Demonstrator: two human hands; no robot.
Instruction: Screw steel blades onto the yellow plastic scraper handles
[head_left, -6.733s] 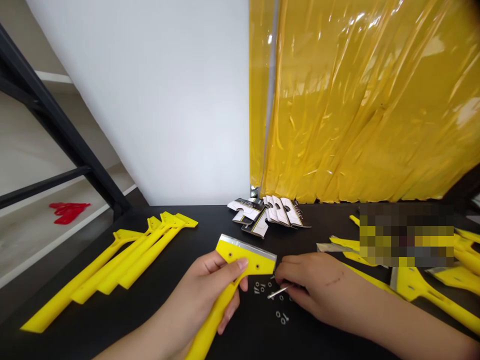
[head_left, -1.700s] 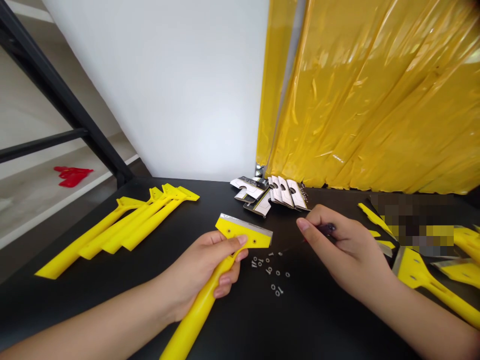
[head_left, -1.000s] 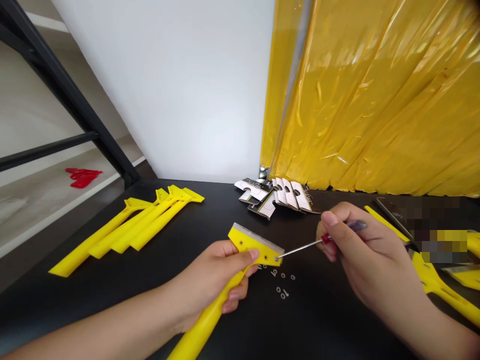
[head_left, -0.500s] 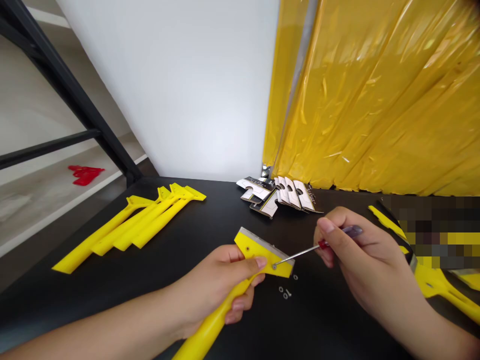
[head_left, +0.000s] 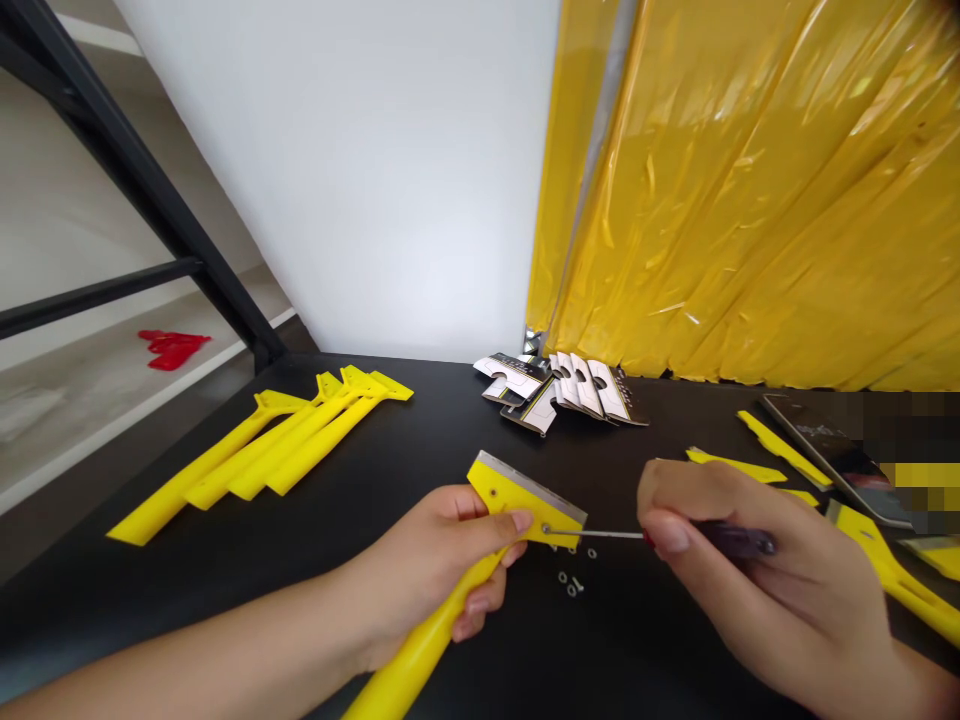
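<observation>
You are holding a yellow plastic scraper (head_left: 502,495) in your left hand (head_left: 439,570), with the fingers closed around its handle just below the head and the thumb pressing on the head's face. The scraper is raised just above the black table (head_left: 637,650), its handle slanting down toward you and leaving the view at the bottom. A steel blade (head_left: 529,483) is running along the far edge of the head.

Your right hand (head_left: 765,575) is closed on a small screwdriver (head_left: 739,540) with a dark handle and red collar. Its thin steel shaft is lying nearly level, with the tip at a hole near the corner of the head.

Handling note: the scraper appears light and stiff, but its smooth plastic may prove slippery. Take hold at the handle's neck and keep your fingers clear of the blade, which is likely sharp.

Small screws and washers (head_left: 570,578) are lying loose on the table just below the head. Five yellow scrapers (head_left: 255,450) are lying to the left, and a cluster of printed cards (head_left: 559,390) is standing near the far edge, in front of a yellow plastic curtain (head_left: 750,200).
</observation>
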